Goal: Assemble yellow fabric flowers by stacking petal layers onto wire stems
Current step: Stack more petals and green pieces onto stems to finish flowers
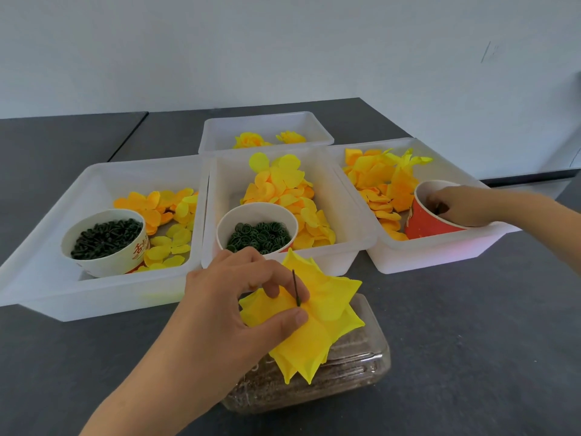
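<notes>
Nearest, the left hand [232, 297] pinches a yellow flower [317, 319] on its dark stem [296, 287], above a clear box [355, 372]. Farther right, the right hand [456, 206] reaches into a red cup [424, 225] inside a white tray [440, 250]; its fingers seem curled, though whether they hold anything cannot be told.

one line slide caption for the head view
Left hand holds yellow flower on its stem; right hand reaches into red cup.

We're looking at a small craft assembly workstation. White sorting bins [352, 228] of yellow petals [283, 187] are sitting on a dark worktable [471, 325] against a bare wall [283, 48].
</notes>
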`<state>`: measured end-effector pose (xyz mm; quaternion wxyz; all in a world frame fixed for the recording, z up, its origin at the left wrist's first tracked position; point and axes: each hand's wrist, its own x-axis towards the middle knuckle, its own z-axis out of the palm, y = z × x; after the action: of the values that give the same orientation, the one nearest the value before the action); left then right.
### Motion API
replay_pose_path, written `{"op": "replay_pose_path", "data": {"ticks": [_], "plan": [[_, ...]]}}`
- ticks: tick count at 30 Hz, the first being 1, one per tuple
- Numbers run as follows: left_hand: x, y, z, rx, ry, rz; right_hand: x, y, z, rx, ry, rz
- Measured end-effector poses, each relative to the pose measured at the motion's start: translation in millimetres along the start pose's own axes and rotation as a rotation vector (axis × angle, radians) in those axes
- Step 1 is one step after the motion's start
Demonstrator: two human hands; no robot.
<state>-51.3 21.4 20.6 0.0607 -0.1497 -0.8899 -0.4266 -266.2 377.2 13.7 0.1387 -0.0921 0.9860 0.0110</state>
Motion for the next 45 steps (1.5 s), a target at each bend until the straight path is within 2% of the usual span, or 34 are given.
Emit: {"op": "replay_pose_path", "data": {"ticks": [6, 11, 17, 22, 26, 29, 32, 37, 40, 45], "plan": [[0.4, -2.8, 0.4, -0.030, -0.012, -0.004, 0.2, 3.4, -7.3, 0.035, 0.093, -0.026], [0.4, -3.1, 1.4, -0.039, -0.005, 0.002, -8.8, 9.1, -16.7, 0.341, 0.137, 0.001], [0.4, -0.5, 0.7, -0.080, -0.018, -0.020, -18.4, 15.0, -22.8, 0.345, 0.197, 0.016], [-0.3, -2.9, 1.6, -0.169, -0.026, -0.051, -23.1, 18.8, -30.8, 0.449, 0.240, -0.039], [-1.5, -6.5, 3.9, -0.184, -0.005, -0.075, -34.4, 2.7, -45.0, 0.733, 0.399, -0.124], [-2.0, -10.0, 5.2, -0.197, 0.002, -0.088, -54.0, -34.3, -56.6, 0.997, 0.477, -0.336], [-2.5, -12.6, 6.0, -0.219, -0.006, -0.101, -82.8, -85.6, -60.1, 1.174, 0.347, -0.556], [-3.9, -14.5, 8.5, -0.216, 0.026, -0.111, -129.3, -162.6, -38.1, 1.263, -0.086, -0.830], [-6.3, -14.4, 10.5, -0.205, 0.071, -0.114, -136.6, -181.9, -26.7, 1.276, -0.191, -0.832], [-7.4, -15.3, 12.4, -0.230, 0.056, -0.130, -136.2, -186.6, -23.4, 1.301, -0.222, -0.759]]}}
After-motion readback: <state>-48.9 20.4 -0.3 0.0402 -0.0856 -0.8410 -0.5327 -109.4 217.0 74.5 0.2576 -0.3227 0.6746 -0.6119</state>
